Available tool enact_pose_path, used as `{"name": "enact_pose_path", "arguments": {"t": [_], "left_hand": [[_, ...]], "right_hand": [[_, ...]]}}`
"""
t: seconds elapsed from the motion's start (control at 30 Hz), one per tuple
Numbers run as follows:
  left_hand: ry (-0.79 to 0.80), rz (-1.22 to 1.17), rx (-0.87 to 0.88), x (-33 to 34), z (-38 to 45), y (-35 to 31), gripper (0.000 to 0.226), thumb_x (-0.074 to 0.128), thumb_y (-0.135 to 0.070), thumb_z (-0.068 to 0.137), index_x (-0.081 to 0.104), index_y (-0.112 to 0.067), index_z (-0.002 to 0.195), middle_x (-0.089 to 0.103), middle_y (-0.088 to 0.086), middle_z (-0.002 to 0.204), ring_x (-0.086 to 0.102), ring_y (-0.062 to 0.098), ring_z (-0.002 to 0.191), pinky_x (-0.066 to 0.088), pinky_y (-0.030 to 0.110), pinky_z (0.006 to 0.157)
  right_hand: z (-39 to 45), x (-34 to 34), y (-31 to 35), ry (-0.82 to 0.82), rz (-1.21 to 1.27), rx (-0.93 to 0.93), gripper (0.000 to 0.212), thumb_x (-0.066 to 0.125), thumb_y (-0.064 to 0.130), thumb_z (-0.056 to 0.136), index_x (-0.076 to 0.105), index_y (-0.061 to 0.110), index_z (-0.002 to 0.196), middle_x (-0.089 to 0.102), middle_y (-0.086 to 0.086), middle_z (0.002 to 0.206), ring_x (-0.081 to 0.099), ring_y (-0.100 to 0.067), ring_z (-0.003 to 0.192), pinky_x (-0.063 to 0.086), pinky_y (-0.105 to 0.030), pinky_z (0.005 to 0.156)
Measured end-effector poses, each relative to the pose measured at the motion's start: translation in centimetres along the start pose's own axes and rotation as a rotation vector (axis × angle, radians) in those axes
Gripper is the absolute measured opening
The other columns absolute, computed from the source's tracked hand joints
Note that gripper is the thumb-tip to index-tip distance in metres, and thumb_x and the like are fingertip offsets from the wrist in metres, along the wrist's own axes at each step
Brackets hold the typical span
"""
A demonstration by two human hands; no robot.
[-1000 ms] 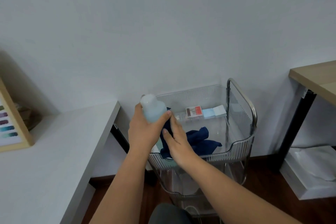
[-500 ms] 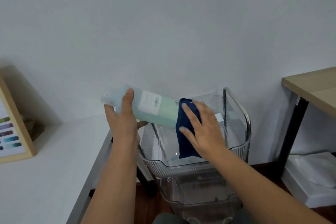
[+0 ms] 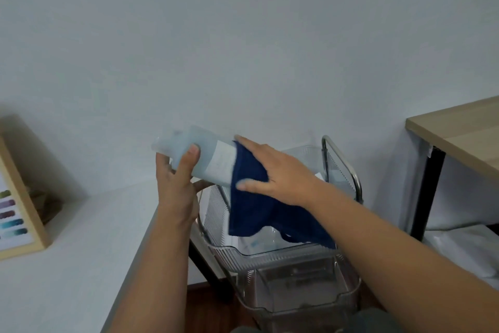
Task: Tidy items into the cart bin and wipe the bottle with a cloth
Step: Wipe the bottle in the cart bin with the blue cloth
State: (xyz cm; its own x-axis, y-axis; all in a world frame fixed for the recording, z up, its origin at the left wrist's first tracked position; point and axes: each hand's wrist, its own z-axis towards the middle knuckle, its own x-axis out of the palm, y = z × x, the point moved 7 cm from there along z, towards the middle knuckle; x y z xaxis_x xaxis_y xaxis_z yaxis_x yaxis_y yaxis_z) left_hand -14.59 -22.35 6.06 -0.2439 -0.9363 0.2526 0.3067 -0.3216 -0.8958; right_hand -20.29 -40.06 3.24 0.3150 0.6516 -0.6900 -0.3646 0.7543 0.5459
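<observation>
A pale blue-green bottle [image 3: 208, 155] with a white label lies on its side in the air above the cart. My left hand [image 3: 178, 184] grips it near the cap end. My right hand [image 3: 272, 173] presses a dark blue cloth [image 3: 251, 197] around the bottle's lower half, and the cloth's loose end hangs down into the clear cart bin [image 3: 270, 254]. The bin's contents are mostly hidden behind the cloth and my right arm.
A white table [image 3: 67, 251] stands to the left with a wooden-framed colour chart [image 3: 16, 211] on it. The cart has a metal handle [image 3: 343, 162] and a lower clear bin [image 3: 302, 289]. A wooden desk [image 3: 459, 130] on black legs stands at the right.
The bottle came up out of the bin and turned onto its side. My right hand has slid the cloth along it toward the label, and the cloth now hangs lower.
</observation>
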Motion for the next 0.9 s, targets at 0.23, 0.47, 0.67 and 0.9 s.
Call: {"name": "enact_pose_path", "arguments": {"t": [0.23, 0.47, 0.67, 0.9], "left_hand": [[0.311, -0.160, 0.046, 1.6, 0.5, -1.3, 0.074, 0.086, -0.043, 0.063, 0.047, -0.031, 0.125, 0.064, -0.006, 0.117, 0.060, 0.022, 0.113, 0.056, 0.044, 0.077], [-0.232, -0.184, -0.128, 2.5, -1.3, 0.5, 0.071, 0.087, -0.036, 0.067, 0.049, -0.020, 0.124, 0.069, -0.001, 0.108, 0.074, 0.015, 0.085, 0.060, 0.039, 0.064], [0.109, -0.040, -0.006, 3.9, -0.6, -0.4, 0.049, 0.082, -0.010, 0.071, 0.060, -0.020, 0.114, 0.075, -0.004, 0.098, 0.072, 0.017, 0.093, 0.058, 0.035, 0.072], [0.467, -0.068, -0.044, 5.4, -1.0, -0.9, 0.091, 0.096, -0.028, 0.049, 0.050, -0.008, 0.125, 0.065, 0.006, 0.109, 0.063, 0.024, 0.104, 0.054, 0.036, 0.082]], "right_hand": [[-2.7, -1.1, -3.1, -0.075, 0.015, 0.073, 0.107, 0.079, 0.059, 0.060, 0.015, 0.049, 0.146, 0.052, 0.004, 0.130, 0.053, -0.015, 0.114, 0.047, -0.036, 0.096], [-3.9, -2.0, -1.7, -0.481, -0.459, 0.069, 0.097, 0.078, 0.054, 0.056, 0.047, 0.020, 0.142, 0.061, -0.006, 0.118, 0.059, -0.030, 0.098, 0.046, -0.044, 0.080], [-2.3, -0.5, 0.4, -0.200, -0.195, -0.005, 0.118, 0.079, 0.044, 0.058, 0.014, 0.018, 0.153, 0.051, -0.007, 0.134, 0.056, -0.026, 0.109, 0.047, -0.038, 0.090], [-1.0, 0.1, 0.7, -0.061, 0.395, 0.101, 0.114, 0.088, 0.039, 0.054, 0.018, 0.049, 0.144, 0.050, 0.026, 0.129, 0.051, 0.009, 0.114, 0.044, -0.014, 0.092]]}}
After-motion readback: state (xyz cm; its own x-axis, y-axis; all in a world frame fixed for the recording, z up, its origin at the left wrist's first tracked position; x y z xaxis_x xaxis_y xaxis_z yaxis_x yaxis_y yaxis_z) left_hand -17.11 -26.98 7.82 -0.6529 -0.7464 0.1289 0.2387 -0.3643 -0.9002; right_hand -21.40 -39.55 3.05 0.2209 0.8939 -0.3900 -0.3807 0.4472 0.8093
